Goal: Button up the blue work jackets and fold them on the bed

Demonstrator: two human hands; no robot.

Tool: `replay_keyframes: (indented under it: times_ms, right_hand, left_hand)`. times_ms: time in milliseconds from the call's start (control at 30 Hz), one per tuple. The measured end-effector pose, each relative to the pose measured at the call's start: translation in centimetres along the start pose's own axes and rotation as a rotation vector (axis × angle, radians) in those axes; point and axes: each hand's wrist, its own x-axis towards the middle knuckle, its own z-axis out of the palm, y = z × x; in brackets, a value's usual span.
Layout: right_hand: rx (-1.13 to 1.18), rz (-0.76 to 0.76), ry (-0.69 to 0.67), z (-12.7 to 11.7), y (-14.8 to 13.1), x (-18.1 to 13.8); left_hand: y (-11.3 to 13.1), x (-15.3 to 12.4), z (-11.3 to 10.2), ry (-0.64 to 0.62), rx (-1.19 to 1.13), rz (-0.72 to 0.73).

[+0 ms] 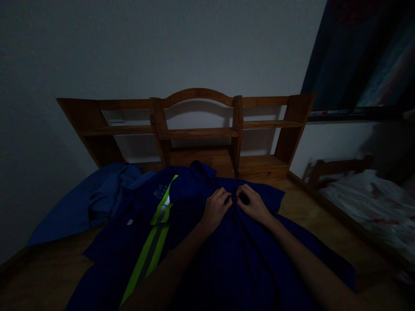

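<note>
A dark blue work shirt (201, 250) with a lime-green and grey stripe (152, 246) lies spread on a wooden surface (48, 276). My left hand (216, 208) and my right hand (253, 205) rest side by side on the shirt's front, just below the collar (202, 169). Both hands have their fingers curled and pinch the fabric where the two front edges meet. The light is dim, so what sits between the fingertips is hard to make out.
A lighter blue garment (94, 198) lies crumpled at the left of the shirt. A wooden shelf unit (197, 129) stands against the white wall behind. At the right are a chair back (337, 166), pale bedding (366, 203) and a dark window (366, 56).
</note>
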Motion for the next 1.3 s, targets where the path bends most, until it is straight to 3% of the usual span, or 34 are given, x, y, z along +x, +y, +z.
replay_keyframes:
  times_ms: [167,367,700,1300]
  right_hand:
    - [-0.001,0.015,-0.009,0.2,0.5,-0.1]
    - [-0.006,0.033,-0.001,0.3,1.1,-0.2]
    - [-0.024,0.063,-0.027,0.2,1.4,-0.1]
    - [0.002,0.031,-0.026,0.2,1.1,0.0]
  left_hand:
    - [-0.2,0.2,-0.2,-0.022,0.065,0.025]
    - [-0.6,0.2,0.1,-0.059,-0.017,0.087]
    - [0.0,0.0,0.0,-0.046,-0.031,-0.005]
    - [0.0,0.0,0.2,-0.045,0.009,-0.022]
